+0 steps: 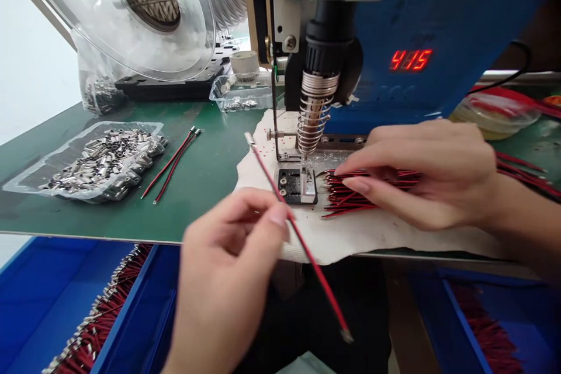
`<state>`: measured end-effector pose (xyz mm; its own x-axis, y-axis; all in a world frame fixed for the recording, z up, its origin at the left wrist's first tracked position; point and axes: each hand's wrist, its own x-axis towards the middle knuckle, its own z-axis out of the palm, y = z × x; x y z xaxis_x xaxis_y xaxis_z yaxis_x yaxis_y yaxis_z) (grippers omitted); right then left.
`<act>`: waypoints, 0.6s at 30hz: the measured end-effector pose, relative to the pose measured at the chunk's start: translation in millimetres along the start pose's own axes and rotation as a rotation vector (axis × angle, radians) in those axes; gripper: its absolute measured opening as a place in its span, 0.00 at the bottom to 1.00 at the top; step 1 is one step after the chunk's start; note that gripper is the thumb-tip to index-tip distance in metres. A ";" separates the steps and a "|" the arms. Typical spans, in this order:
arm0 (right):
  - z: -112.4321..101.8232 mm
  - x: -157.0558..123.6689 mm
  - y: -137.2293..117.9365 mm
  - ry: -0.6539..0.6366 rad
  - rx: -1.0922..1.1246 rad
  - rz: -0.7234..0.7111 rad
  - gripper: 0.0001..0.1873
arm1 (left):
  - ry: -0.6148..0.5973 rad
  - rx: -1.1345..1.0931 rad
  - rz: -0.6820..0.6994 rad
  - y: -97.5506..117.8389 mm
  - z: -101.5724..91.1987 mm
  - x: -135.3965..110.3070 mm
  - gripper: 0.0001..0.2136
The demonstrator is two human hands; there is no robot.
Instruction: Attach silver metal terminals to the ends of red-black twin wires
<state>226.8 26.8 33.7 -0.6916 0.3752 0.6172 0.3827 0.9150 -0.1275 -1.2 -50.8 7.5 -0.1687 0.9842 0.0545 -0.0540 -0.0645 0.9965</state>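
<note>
Between the thumb and fingers of my left hand (236, 257) is a thin red-and-black wire (302, 239), slanting down to the right. A silvery metal cap sits on its upper end, left of the machine's spring-loaded head (313, 111). My right hand (429, 178) lies over a bundle of red-and-black wires (350, 204) on the cloth. Its thumb and index finger close on wire ends at the bundle's left side; exactly how many they pinch is hard to see. Beside these ends sits a small metal block (308, 187) on a black base.
A clear tray (26, 187) of metal caps and two capped wires (173, 163) lie on the green table (210, 163). Blue bins (127, 321) with wires stand below. The blue machine (438, 11) shows red digits. A clear reel (105, 29) stands back left.
</note>
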 end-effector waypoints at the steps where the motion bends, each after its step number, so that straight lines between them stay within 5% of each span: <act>1: -3.1 -0.8 6.3 -0.054 -0.022 -0.018 0.04 | 0.098 0.069 0.046 3.6 -8.6 6.3 0.08; 4: -12.8 -3.5 22.1 -0.319 -0.013 -0.018 0.06 | 0.280 0.416 0.215 17.7 -37.1 32.7 0.07; 6: -16.6 -4.6 26.6 -0.410 0.025 0.012 0.07 | 0.199 0.742 0.173 28.1 -53.5 52.6 0.09; 12: -15.0 -3.7 21.9 -0.453 0.077 0.033 0.07 | -0.055 1.319 0.148 45.0 -66.4 90.9 0.13; 18: -12.6 -2.9 24.5 -0.477 0.070 0.080 0.07 | 0.091 1.676 0.080 29.5 -73.3 120.6 0.07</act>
<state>245.9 46.3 38.6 -0.8718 0.4554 0.1805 0.4150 0.8824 -0.2219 -95.3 53.9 38.7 -0.1746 0.9714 0.1609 0.9822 0.1834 -0.0412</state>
